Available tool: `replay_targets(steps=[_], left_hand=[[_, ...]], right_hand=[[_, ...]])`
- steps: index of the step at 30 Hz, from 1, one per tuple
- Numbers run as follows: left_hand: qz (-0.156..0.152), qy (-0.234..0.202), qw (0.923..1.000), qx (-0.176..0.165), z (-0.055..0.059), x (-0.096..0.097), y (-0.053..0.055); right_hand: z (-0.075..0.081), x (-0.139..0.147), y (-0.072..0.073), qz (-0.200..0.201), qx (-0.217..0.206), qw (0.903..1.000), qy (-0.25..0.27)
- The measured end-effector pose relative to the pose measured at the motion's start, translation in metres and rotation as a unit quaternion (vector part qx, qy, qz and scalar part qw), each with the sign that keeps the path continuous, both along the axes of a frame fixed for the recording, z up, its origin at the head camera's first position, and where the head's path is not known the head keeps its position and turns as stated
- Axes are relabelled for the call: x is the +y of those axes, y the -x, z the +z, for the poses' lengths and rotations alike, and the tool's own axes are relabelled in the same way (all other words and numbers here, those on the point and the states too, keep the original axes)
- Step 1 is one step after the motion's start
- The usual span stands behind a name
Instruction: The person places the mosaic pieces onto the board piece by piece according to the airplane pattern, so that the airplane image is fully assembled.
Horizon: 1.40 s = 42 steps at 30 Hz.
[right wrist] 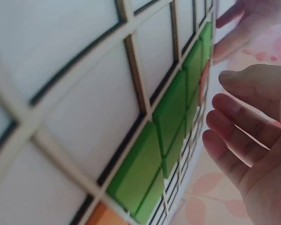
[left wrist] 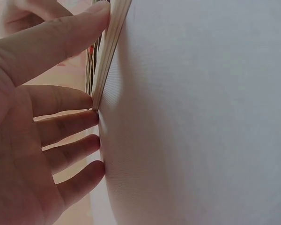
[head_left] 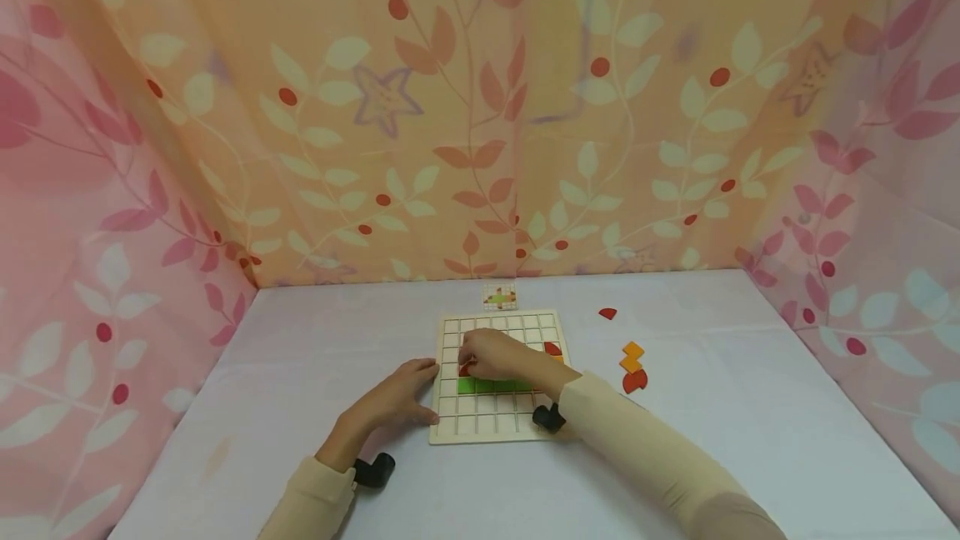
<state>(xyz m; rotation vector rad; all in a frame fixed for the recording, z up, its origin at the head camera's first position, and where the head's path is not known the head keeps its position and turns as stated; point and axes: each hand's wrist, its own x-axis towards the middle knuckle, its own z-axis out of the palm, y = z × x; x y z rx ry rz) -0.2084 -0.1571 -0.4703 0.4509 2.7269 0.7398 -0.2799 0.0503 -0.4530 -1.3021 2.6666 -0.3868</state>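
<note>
A pale wooden grid board lies on the table. Along its left edge rests my left hand, thumb and fingers spread, fingertips touching the side; the left wrist view shows the thumb against the board's edge. My right hand is over the board's left part, fingertips right at a red piece. In the right wrist view its fingers are loosely bent with nothing visible between them. Green squares fill a band of cells. Another red piece and an orange one sit at the right.
Right of the board lie loose orange squares, a red piece partly by them, and another red quarter-round piece farther back. A small pattern card lies behind the board. Patterned cloth surrounds the white table.
</note>
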Motion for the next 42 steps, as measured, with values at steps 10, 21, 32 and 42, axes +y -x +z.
replay_targets(steps=[10, 21, 32, 42], left_hand=[[0.002, 0.005, 1.0, -0.004, 0.0, 0.003, 0.001], [0.003, 0.004, 1.0, -0.004, 0.0, 0.002, 0.0], [0.004, 0.008, 1.0, -0.004, -0.002, -0.001, 0.001], [0.001, 0.006, 1.0, -0.003, -0.004, -0.002, 0.001]], right_hand=[[0.019, 0.038, -0.017, -0.03, -0.007, 0.9988, 0.039], [0.024, 0.095, -0.025, -0.078, -0.02, 0.9951, 0.057], [0.019, 0.156, -0.029, -0.138, -0.04, 0.9859, 0.086], [0.0, 0.201, -0.034, -0.173, -0.089, 0.9771, 0.085]])
